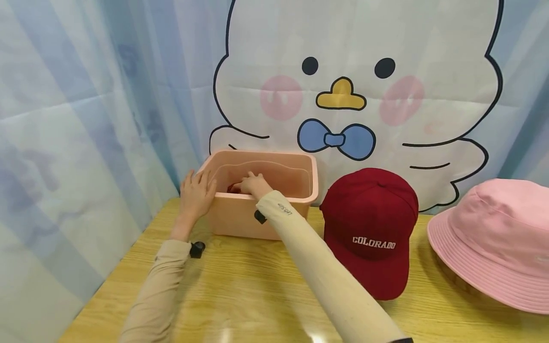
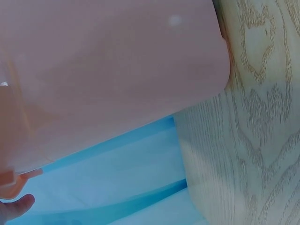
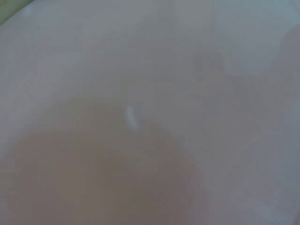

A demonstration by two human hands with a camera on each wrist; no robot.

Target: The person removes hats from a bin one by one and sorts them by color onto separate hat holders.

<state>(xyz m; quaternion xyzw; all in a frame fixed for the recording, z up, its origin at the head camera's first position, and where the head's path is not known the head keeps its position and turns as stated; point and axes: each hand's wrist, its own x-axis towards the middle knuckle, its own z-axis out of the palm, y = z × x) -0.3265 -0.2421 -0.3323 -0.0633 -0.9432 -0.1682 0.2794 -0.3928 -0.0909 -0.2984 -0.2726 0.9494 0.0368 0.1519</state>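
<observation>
A pink plastic bin (image 1: 244, 216) stands at the far end of the table, against the curtain. Along its left rim rests my left hand (image 1: 198, 193), fingers fairly straight. In the left wrist view a fingertip (image 2: 21, 206) shows beside the bin's handle (image 2: 18, 183). My right hand (image 1: 254, 185) reaches over the front rim into the bin, close over a small dark red thing (image 1: 234, 188). The front wall hides part of that hand, and I cannot tell whether it holds the red thing. The right wrist view shows only the bin's blurred pinkish wall (image 3: 140, 154).
Right of the bin, a dark red cap (image 1: 371, 214) lettered COLORADO sits raised above the wooden table (image 1: 240, 290). Farther right is a pink bucket hat (image 1: 497, 238). A curtain (image 1: 86, 119) with a cartoon bird closes off the back and left side.
</observation>
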